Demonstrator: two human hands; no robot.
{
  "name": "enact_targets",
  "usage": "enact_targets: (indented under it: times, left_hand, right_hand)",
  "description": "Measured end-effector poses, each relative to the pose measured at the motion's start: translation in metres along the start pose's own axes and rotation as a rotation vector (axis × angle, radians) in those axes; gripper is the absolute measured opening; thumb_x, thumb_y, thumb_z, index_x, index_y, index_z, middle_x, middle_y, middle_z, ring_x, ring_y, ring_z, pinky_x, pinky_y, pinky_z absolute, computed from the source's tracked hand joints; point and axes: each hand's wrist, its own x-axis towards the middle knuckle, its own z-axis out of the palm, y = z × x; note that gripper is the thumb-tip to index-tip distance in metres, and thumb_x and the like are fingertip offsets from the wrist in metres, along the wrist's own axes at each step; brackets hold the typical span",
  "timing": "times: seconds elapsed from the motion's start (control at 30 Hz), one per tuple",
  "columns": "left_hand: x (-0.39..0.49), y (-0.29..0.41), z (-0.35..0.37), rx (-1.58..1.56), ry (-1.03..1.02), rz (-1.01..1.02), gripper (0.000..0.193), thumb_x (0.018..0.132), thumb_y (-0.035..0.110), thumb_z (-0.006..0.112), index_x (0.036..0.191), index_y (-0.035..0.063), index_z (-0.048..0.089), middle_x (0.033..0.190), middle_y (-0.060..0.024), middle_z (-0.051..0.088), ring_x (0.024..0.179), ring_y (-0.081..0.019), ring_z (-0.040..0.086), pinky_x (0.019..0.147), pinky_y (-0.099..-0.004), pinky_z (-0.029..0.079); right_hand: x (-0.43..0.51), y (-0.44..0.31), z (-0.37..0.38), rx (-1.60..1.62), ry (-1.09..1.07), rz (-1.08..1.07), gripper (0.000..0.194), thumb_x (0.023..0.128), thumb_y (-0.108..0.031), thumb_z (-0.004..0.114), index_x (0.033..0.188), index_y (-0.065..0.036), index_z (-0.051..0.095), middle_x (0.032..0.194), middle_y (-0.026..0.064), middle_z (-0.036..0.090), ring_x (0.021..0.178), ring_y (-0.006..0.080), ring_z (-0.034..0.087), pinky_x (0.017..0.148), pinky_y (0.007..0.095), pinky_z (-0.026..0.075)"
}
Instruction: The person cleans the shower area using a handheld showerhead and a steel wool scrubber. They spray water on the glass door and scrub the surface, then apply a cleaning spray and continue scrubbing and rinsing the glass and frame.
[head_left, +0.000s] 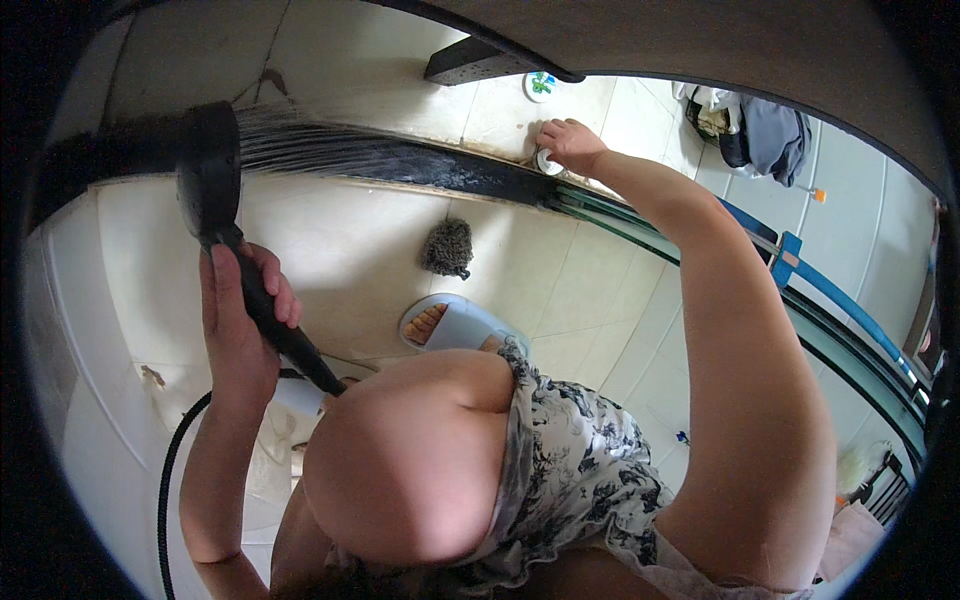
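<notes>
My left hand (244, 322) grips the handle of a black handheld shower head (214, 176), whose face points right. Fine water jets (330, 142) stream from it along a black threshold strip (450, 171) on the tiled floor, splashing near the strip's middle. At the far end of my outstretched right arm, my right hand (574, 146) closes around a small white round container (548, 162) beside the strip. My fingers and palm cover part of that container. A white round lid (538, 87) with green and blue print lies just beyond the hand.
A dark scrubbing pad (448, 247) lies on the tiles before my blue slipper (461, 319). The glass door edge (622, 221) runs under my right arm, with a blue strip (840, 289) alongside. A basket of clothes (765, 135) stands far right. A black hose (169, 480) curves at left.
</notes>
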Motion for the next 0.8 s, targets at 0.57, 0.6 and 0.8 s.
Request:
enact_targets:
  times: [0.57, 0.6, 0.8]
  left_hand:
    - [-0.001, -0.005, -0.003, 0.028, -0.001, 0.011, 0.027, 0.097, 0.039, 0.037, 0.098, 0.0123, 0.039, 0.073, -0.0005, 0.041, 0.054, -0.0080, 0.038, 0.051, -0.0240, 0.035]
    - [-0.001, -0.005, -0.003, 0.026, 0.013, -0.001, 0.027, 0.097, 0.040, 0.037, 0.098, 0.0124, 0.039, 0.073, -0.0005, 0.041, 0.054, -0.0080, 0.038, 0.051, -0.0239, 0.035]
    - [-0.001, -0.004, -0.001, 0.018, 0.023, -0.017, 0.029, 0.096, 0.041, 0.037, 0.098, 0.0125, 0.039, 0.073, -0.0006, 0.041, 0.053, -0.0078, 0.039, 0.050, -0.0234, 0.036]
  right_hand:
    - [-0.038, 0.053, -0.010, 0.166, -0.011, 0.406, 0.015, 0.079, -0.016, 0.055, 0.086, -0.006, 0.061, 0.091, 0.0138, 0.059, 0.087, 0.0313, 0.058, 0.076, 0.0392, 0.048]
    - [-0.036, 0.056, -0.011, 0.233, 0.011, 0.513, 0.014, 0.079, -0.018, 0.055, 0.085, -0.006, 0.062, 0.091, 0.0136, 0.059, 0.086, 0.0313, 0.058, 0.077, 0.0394, 0.048]
    - [-0.021, 0.055, -0.008, 0.371, 0.093, 0.835, 0.018, 0.080, -0.019, 0.059, 0.087, -0.003, 0.064, 0.087, 0.0133, 0.064, 0.079, 0.0272, 0.061, 0.074, 0.0364, 0.048]
